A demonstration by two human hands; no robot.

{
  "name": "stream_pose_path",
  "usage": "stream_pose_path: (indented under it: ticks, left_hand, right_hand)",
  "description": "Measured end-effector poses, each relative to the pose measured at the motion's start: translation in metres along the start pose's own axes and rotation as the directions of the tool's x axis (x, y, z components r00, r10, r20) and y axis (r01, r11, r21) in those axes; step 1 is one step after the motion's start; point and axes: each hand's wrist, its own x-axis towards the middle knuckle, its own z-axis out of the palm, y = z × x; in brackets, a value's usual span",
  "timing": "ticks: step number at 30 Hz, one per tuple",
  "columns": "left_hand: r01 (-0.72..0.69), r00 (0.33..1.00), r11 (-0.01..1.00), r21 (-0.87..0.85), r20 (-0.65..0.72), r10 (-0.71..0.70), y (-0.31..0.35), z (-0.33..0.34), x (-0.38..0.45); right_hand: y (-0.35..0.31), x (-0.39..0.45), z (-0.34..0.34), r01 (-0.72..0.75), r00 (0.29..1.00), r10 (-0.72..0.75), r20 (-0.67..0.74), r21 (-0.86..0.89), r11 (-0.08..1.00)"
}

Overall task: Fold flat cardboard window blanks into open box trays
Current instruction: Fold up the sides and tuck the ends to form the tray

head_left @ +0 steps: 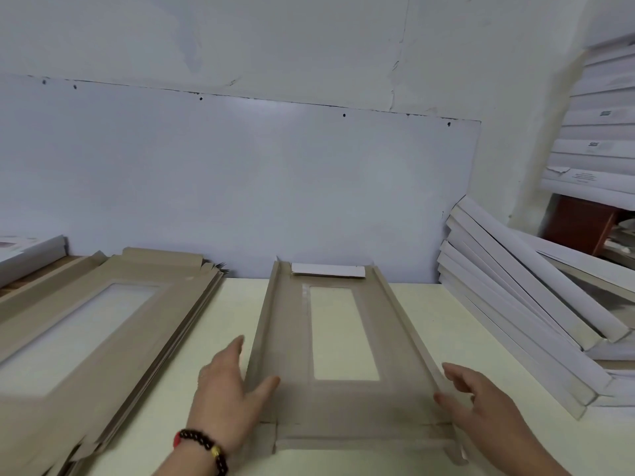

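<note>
- The blank lies on the pale table at centre, its long axis running from 6 to 12 o'clock, with a rectangular window cut through the middle.
- Both long side flaps stand raised; the left one leans outward, and the right one shows as a narrow wall.
- At the far end, 12 o'clock, a white flap is folded over.
- The near end flap lies flat on the table at 6 o'clock.
- The left hand comes in from 7 o'clock, wearing a dark bead bracelet on the wrist.
- Its fingers are straight, lying along the outside of the left flap and pointing to 12 o'clock; the thumb spreads wide across the panel inside.
- So the flap's near end sits between thumb and fingers, touched but not gripped by curled fingers.
- The right hand comes in from 5 o'clock, fingers loosely spread and relaxed, tips at the right flap's near end.
- Whether those tips press the flap or just meet it I cannot tell; motion blur softens them.
- A stack of flat blanks lies at 9 o'clock, beside the left hand.
- Finished white trays lean in a pile at 3 o'clock.
</note>
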Motion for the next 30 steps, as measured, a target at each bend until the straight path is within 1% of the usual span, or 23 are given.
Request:
stream_pose_path:
  ticks: [1, 2, 3, 5, 8, 10, 12, 13, 16, 20, 25, 27, 30]
  left_hand:
    - [0.103, 0.994, 0.991, -0.085, 0.03, -0.101, -0.004, 0.0, 0.005]
    - [0.17, 0.984, 0.978, -0.121, 0.082, -0.161, -0.008, 0.001, 0.009]
    - [0.207, 0.973, 0.97, -0.129, 0.133, -0.19, -0.012, 0.002, 0.012]
    - [0.252, 0.947, 0.962, -0.107, 0.232, -0.222, -0.013, 0.007, 0.016]
    - [0.255, 0.913, 0.964, -0.073, 0.347, -0.215, -0.01, 0.015, 0.019]
    - [0.292, 0.885, 0.953, -0.084, 0.4, -0.236, -0.005, 0.018, 0.018]
    - [0.343, 0.862, 0.933, -0.108, 0.43, -0.268, -0.001, 0.023, 0.019]
    - [0.335, 0.859, 0.939, -0.079, 0.436, -0.27, 0.001, 0.024, 0.021]
    - [0.252, 0.857, 0.966, 0.062, 0.449, -0.252, 0.006, 0.029, 0.028]
    - [0.171, 0.856, 0.967, 0.19, 0.458, -0.241, 0.011, 0.033, 0.033]
    - [0.07, 0.843, 0.944, 0.323, 0.486, -0.229, 0.017, 0.04, 0.036]
    - [0.033, 0.862, 0.934, 0.355, 0.463, -0.206, 0.017, 0.045, 0.038]
    - [-0.038, 0.882, 0.913, 0.407, 0.442, -0.161, 0.019, 0.051, 0.042]
  right_hand:
    - [0.0, 0.003, -0.002, -0.069, 0.997, 0.067, 0.023, 0.096, 0.993]
    - [0.001, 0.007, -0.002, -0.128, 0.992, 0.123, 0.039, 0.164, 0.978]
    - [0.001, 0.011, -0.002, -0.169, 0.985, 0.161, 0.058, 0.194, 0.966]
    - [-0.002, 0.016, 0.001, -0.22, 0.972, 0.199, 0.123, 0.19, 0.957]
    - [-0.007, 0.019, 0.007, -0.266, 0.943, 0.219, 0.25, 0.17, 0.949]
    - [-0.011, 0.02, 0.008, -0.251, 0.93, 0.21, 0.303, 0.103, 0.962]
    - [-0.014, 0.022, 0.01, -0.226, 0.925, 0.207, 0.319, 0.022, 0.974]
    - [-0.015, 0.024, 0.012, -0.212, 0.925, 0.207, 0.32, -0.022, 0.977]
    - [-0.014, 0.03, 0.018, -0.183, 0.927, 0.217, 0.306, -0.136, 0.974]
    - [-0.007, 0.036, 0.026, -0.166, 0.918, 0.235, 0.319, -0.229, 0.959]
    - [-0.001, 0.044, 0.033, -0.128, 0.933, 0.207, 0.295, -0.267, 0.955]
    - [-0.002, 0.046, 0.034, -0.098, 0.939, 0.189, 0.287, -0.302, 0.948]
    - [-0.008, 0.048, 0.034, -0.079, 0.95, 0.161, 0.269, -0.293, 0.953]
